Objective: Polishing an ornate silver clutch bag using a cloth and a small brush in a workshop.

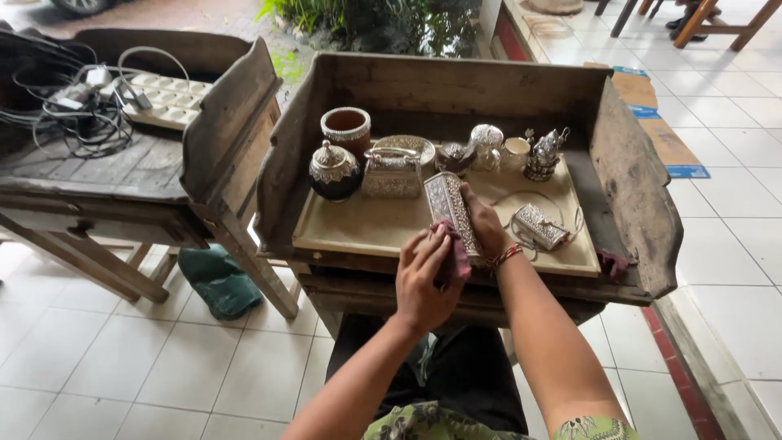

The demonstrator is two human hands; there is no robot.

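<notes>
Closest to me, my left hand (423, 281) presses a dark red cloth (456, 259) against the embossed silver box (452, 210), which my right hand (486, 226) grips from behind, just above the front edge of the pale tray (358, 232). Behind the box on that tray stand silver-trimmed pots (336, 169), all inside a worn wooden workbench (635, 187) over white floor tiles (122, 358).

Flattened brown cardboard sheet (643, 102) lies on the white tiled floor (733, 147), just right of the wooden worktop's (635, 187) right side wall; blue printed strips run along its near and far edges. Print too small to make out. No screens or signs in view, and no other packages or labels.
</notes>
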